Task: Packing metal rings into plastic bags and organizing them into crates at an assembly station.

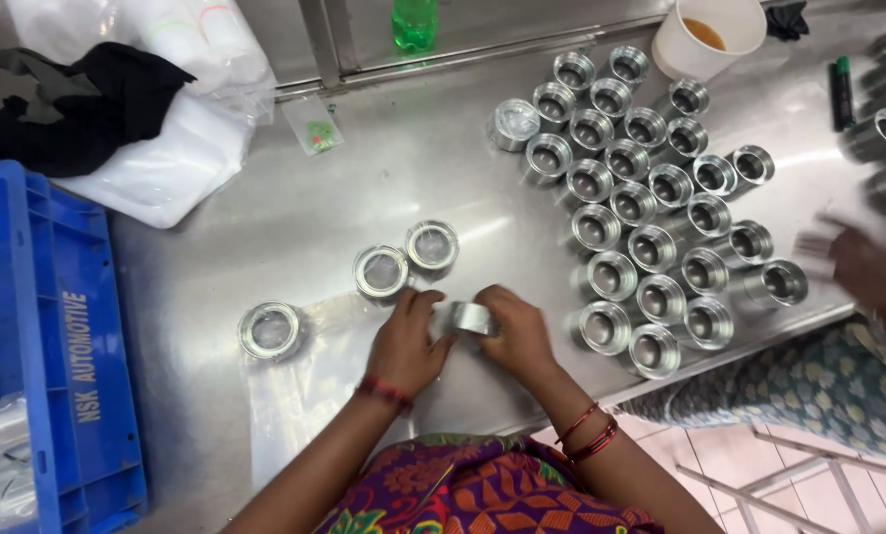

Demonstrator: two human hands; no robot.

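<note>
Steel ring (466, 317), round and film-wrapped, sits gripped between fingers of left hand (406, 343) and right hand (518, 334) above the brushed metal table (294, 218), near bare machined rings (651, 222).

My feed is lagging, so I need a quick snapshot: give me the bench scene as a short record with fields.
Left hand: left hand grips the metal ring part from its left side
Right hand: right hand grips the same part from its right side
Wrapped parts: three clear-wrapped rings standing on the steel table
Bare parts: cluster of unwrapped metal rings to the right
Crate: blue plastic crate at the left edge
Other person: blurred co-worker's hand at far right
Cup: white cup at the top
</note>
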